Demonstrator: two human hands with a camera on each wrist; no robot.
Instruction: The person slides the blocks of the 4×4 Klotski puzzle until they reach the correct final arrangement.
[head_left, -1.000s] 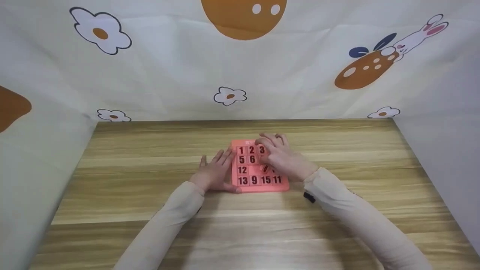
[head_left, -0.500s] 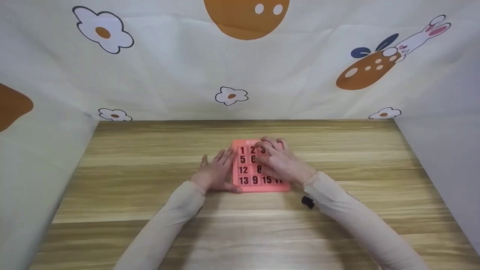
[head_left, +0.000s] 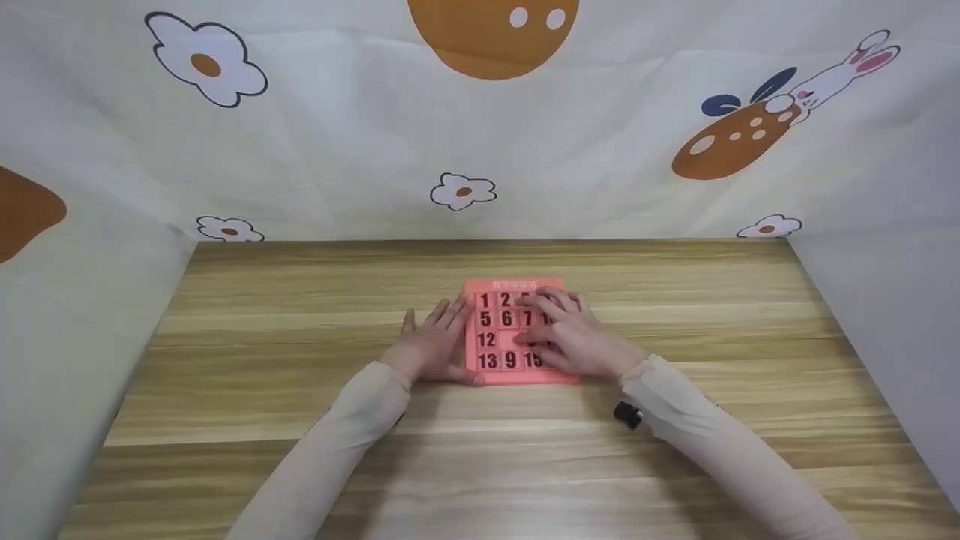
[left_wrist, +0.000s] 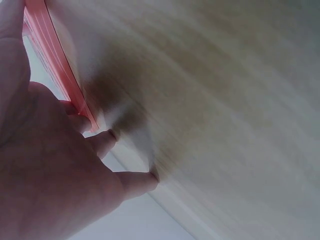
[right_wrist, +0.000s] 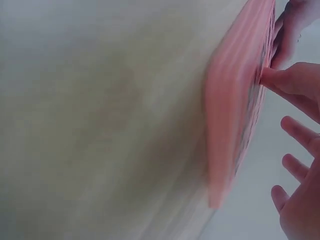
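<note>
A pink number slide puzzle (head_left: pixel 486 379) lies flat on the table. Its tiles 1, 2, 5, 6, 7, 12, 13 and 9 show, with a gap beside the 12. My left hand (head_left: pixel 431 347) rests along its left edge, fingers straight and spread, thumb at the near left corner. In the left wrist view two fingertips touch the tabletop just off the puzzle. Over the right-hand columns lies my right hand (head_left: pixel 574 337), covering several tiles. The right wrist view has its thumb and forefinger touching the tile face, while the other fingers (right_wrist: pixel 295 167) stay raised.
The wood-grain table (head_left: pixel 300 300) extends around the puzzle on all sides. White patterned cloth (head_left: pixel 337 150) encloses the back and both sides. A small black object (head_left: pixel 627 414) sits beneath the right sleeve's cuff.
The 8 tile that showed in the third row half a second ago is now out of sight by my right hand. That hand has shifted right and nearer, uncovering the 7. My left hand stays put.
</note>
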